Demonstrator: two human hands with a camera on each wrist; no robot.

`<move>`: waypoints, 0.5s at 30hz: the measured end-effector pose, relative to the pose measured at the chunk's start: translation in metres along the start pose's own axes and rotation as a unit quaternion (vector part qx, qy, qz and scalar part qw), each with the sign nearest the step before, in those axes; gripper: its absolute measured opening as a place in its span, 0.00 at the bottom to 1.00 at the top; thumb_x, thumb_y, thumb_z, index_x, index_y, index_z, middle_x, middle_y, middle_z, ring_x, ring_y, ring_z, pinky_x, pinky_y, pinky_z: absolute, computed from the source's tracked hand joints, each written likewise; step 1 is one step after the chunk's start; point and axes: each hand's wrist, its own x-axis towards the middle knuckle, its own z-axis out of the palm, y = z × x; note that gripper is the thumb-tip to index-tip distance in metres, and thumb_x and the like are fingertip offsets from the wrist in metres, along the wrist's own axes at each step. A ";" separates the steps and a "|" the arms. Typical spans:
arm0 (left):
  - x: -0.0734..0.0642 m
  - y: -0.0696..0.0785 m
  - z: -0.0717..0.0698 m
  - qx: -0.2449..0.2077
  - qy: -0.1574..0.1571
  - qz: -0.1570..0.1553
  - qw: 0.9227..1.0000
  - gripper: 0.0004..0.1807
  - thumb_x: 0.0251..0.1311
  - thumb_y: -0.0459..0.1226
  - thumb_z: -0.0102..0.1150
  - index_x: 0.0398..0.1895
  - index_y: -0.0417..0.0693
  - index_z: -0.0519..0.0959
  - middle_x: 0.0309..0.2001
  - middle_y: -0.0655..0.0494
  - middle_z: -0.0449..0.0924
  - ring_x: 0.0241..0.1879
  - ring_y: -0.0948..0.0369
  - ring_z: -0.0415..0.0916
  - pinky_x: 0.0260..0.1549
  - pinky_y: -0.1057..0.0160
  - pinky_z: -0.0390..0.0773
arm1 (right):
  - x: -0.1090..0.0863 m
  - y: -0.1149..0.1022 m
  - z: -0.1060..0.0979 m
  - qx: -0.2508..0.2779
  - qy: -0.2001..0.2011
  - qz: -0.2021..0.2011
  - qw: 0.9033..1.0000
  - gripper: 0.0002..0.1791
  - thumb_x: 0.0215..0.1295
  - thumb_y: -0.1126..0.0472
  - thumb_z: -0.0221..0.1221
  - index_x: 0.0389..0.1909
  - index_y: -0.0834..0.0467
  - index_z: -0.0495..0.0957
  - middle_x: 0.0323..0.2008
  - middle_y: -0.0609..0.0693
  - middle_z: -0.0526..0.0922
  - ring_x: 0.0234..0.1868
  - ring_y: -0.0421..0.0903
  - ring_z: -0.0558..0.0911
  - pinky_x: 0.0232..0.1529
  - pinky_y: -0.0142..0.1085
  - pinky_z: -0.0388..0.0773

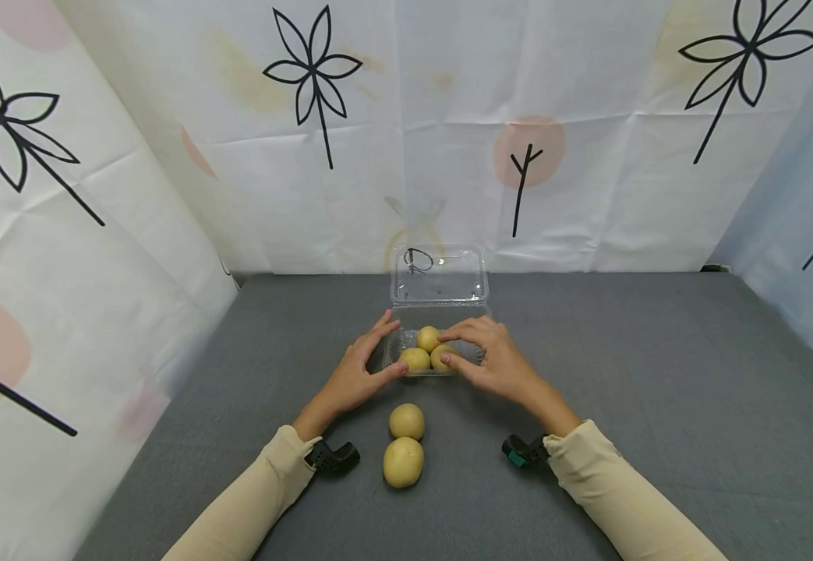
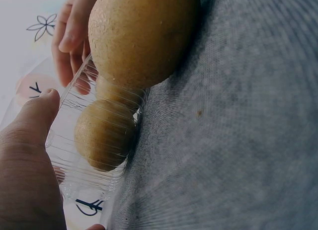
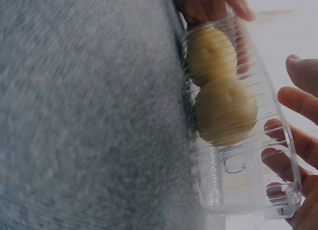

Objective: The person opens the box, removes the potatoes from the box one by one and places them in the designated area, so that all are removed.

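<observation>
Ideally, the left hand (image 1: pixel 358 372), spread and unclenched, steadies the clear plastic hinged container (image 1: pixel 441 288). The right hand (image 1: pixel 496 362), loose and empty, should settle round yellow potatoes (image 1: pixel 415 359) gently.

Printed curtains (image 1: pixel 448 171) walling a grey table (image 1: pixel 659 374) form a booth.
</observation>
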 end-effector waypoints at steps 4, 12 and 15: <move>0.000 0.000 0.000 0.001 0.000 0.002 1.000 0.40 0.69 0.56 0.58 0.81 0.60 0.58 0.84 0.64 0.42 0.82 0.49 0.44 0.70 0.22 0.39 | 0.000 0.003 0.001 -0.031 0.007 0.006 0.999 0.14 0.63 0.58 0.70 0.49 0.56 0.87 0.49 0.51 0.88 0.50 0.51 0.78 0.51 0.50 0.62; -0.001 0.001 -0.001 -0.001 -0.001 0.003 1.000 0.41 0.69 0.56 0.58 0.81 0.57 0.59 0.84 0.61 0.43 0.82 0.47 0.45 0.69 0.22 0.40 | -0.002 0.007 0.002 -0.059 0.020 0.021 0.998 0.13 0.64 0.58 0.69 0.49 0.55 0.87 0.49 0.51 0.88 0.50 0.52 0.78 0.55 0.55 0.57; -0.001 0.001 -0.001 -0.001 0.000 0.001 1.000 0.40 0.69 0.56 0.58 0.81 0.58 0.59 0.84 0.61 0.43 0.82 0.48 0.44 0.69 0.22 0.40 | -0.002 0.008 0.002 -0.062 0.022 0.026 0.998 0.12 0.65 0.59 0.68 0.49 0.55 0.87 0.49 0.51 0.88 0.50 0.52 0.78 0.56 0.56 0.57</move>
